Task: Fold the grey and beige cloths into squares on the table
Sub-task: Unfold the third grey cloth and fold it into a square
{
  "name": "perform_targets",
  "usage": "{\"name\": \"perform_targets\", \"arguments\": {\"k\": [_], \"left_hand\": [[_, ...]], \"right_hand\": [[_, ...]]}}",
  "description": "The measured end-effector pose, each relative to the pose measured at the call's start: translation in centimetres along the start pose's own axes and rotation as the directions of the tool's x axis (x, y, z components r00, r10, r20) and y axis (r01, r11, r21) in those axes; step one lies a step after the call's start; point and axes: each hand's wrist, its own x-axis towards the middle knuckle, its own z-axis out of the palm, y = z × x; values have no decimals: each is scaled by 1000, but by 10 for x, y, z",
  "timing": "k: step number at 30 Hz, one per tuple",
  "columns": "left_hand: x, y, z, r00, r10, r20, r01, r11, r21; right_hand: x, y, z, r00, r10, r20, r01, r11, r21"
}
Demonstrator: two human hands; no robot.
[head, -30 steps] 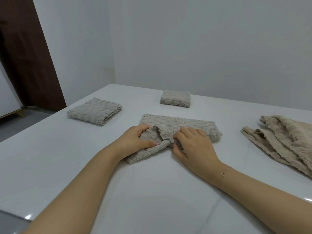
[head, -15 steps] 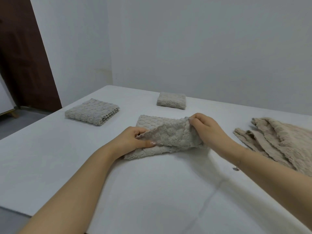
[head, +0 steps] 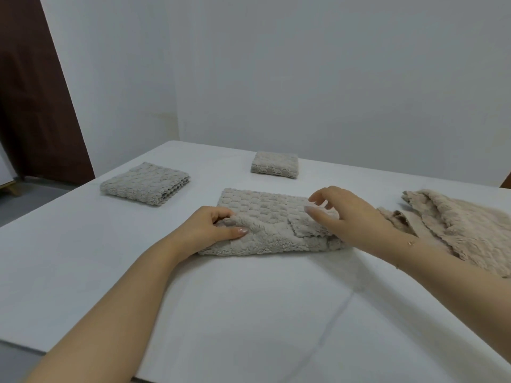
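A grey textured cloth lies partly folded in the middle of the white table. My left hand pinches its left near edge between thumb and fingers. My right hand hovers over the cloth's right end with fingers spread and nothing in it. A loose flap lies folded over just under that hand. An unfolded beige cloth lies rumpled at the right. Two grey cloths sit folded: a larger one at the left, a smaller one farther back.
A white wall runs behind the table. A dark brown door stands at the far left. The table's near edge crosses the bottom left corner, with floor beyond it.
My right hand lifted the cloth's right end, laid it over toward the left, and let go. My left hand has stayed pinching the left edge.
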Motion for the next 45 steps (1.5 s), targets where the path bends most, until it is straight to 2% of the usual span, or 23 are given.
{"name": "perform_targets", "arguments": {"k": [2, 5, 8, 13, 15, 18, 20, 22, 27, 33, 35, 39, 42, 45], "left_hand": [[3, -5, -1, 999, 18, -42, -16, 999, 47], [5, -7, 0, 995, 37, -88, -29, 995, 94], [2, -4, -1, 991, 39, -127, -25, 994, 108], [-2, 2, -4, 997, -39, -70, 44, 997, 66], [-5, 6, -4, 996, -82, -18, 83, 996, 43], [-7, 9, -4, 994, -94, 52, 94, 996, 4], [-8, 10, -4, 993, -93, 73, 95, 995, -21], [-7, 11, -5, 993, -90, 73, 91, 996, -10], [-11, 13, -3, 996, -82, 41, 83, 996, -26], [-27, 13, -1, 996, -71, -53, 52, 954, -295], [-37, 11, 2, 992, -70, -104, 41, 966, -256], [-62, 11, 16, 982, -52, -181, 39, 997, -71], [-86, 14, 23, 985, -48, -168, 43, 999, -32], [-109, 19, 31, 979, -37, -202, 40, 999, 12]], "right_hand": [[-16, -1, 3, 999, -52, -15, 52, 998, 44], [-27, 7, 16, 993, -115, -32, 115, 993, 3], [-24, 15, 30, 994, -95, -59, 95, 995, 3], [-15, 13, 35, 988, -113, -105, 114, 993, 11], [-18, 14, 33, 981, -84, -176, 99, 992, 78], [-32, 16, 22, 968, 17, -252, 78, 927, 366], [-46, 20, 12, 976, 103, -193, 32, 804, 593], [-58, 25, 3, 986, 138, -91, -30, 690, 723], [-92, 30, 3, 978, 178, 109, -186, 509, 840], [-101, 26, 1, 982, 165, 94, -167, 519, 838], [-103, 29, -1, 986, 114, 119, -162, 530, 832], [-107, 36, -11, 982, 62, 180, -186, 522, 833], [-107, 45, -14, 970, 13, 243, -199, 615, 763], [-107, 47, -22, 936, -39, 349, -241, 651, 720]]}}
